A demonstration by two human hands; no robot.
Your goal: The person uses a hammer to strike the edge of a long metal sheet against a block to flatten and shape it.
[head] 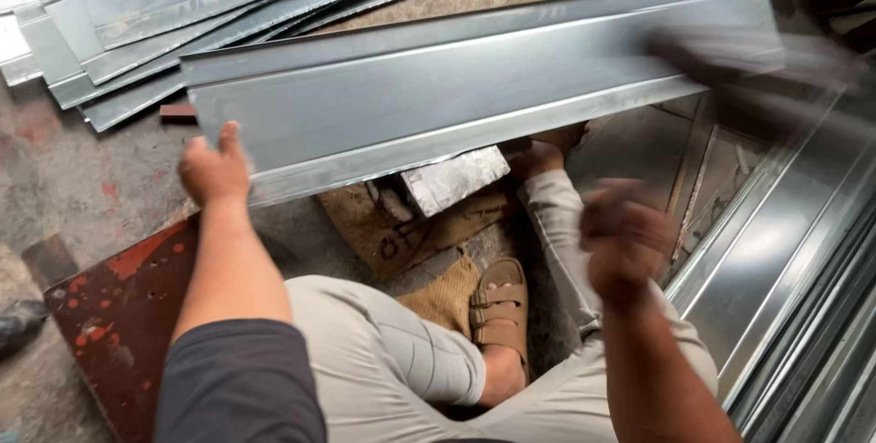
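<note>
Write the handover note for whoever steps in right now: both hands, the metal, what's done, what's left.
Left hand: open, fingers on the near left edge of the long folded sheet-metal panel, steadying it.
Right hand: raised above the lap, blurred; grip cannot be told, not touching the panel.
Panel: lies across in front of the seated person, its long edges already folded, over a small metal block on sacking.
Flat sheets are stacked at upper left; more folded profiles lie at right.
Left: this panel is in hand, not yet set with either pile.
</note>
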